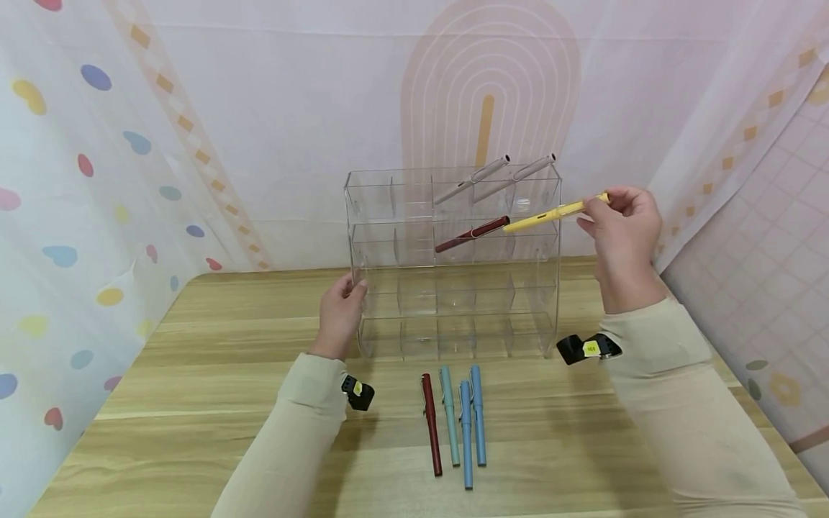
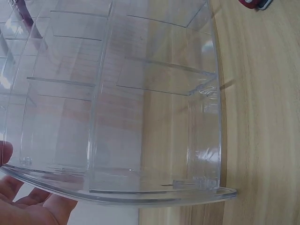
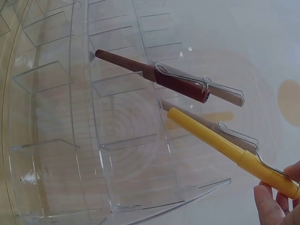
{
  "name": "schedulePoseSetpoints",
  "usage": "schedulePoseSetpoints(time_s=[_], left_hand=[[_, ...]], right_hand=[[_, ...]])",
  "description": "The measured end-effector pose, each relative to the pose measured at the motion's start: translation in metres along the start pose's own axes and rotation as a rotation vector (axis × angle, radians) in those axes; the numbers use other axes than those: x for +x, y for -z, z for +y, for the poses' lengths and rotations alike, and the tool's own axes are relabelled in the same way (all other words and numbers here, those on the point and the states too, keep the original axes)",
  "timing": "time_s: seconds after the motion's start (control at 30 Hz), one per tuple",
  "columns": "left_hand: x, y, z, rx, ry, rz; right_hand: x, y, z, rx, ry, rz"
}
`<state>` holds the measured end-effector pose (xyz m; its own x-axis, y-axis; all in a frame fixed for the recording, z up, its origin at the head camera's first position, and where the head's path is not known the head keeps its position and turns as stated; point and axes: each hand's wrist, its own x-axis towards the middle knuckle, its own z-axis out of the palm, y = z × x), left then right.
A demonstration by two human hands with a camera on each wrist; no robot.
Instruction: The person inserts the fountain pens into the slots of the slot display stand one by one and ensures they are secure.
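A clear acrylic rack (image 1: 417, 314) with tiered compartments stands upright on the table. My left hand (image 1: 340, 320) grips its left side panel, thumb on the inner face in the left wrist view. Up at the rack's right side, my right hand (image 1: 627, 234) pinches a yellow pen (image 1: 550, 214) near its clip end. The pen slants, its far tip in front of the second tier, apart from or touching the rack: I cannot tell. A dark red pen (image 1: 471, 234) leans in that tier, just left of the yellow tip. Two greyish pens (image 1: 477, 178) lean in the top tier.
On the table before the rack lie another dark red pen (image 1: 431, 424), a pale green pen (image 1: 450, 417) and two blue pens (image 1: 466, 435), side by side. A patterned curtain (image 1: 311, 93) hangs behind the wooden table (image 1: 214, 403).
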<state>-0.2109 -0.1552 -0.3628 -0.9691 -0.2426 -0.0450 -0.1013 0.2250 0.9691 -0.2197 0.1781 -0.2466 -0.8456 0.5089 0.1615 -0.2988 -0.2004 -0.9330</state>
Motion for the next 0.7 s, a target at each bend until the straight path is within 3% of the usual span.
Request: schedulePoseSetpoints(time_s=[0.7], left_hand=[[0.000,-0.003,-0.002,0.066,-0.009,0.024]], right_hand=[[-0.002,-0.021,0.016,-0.037,-0.030,-0.016]])
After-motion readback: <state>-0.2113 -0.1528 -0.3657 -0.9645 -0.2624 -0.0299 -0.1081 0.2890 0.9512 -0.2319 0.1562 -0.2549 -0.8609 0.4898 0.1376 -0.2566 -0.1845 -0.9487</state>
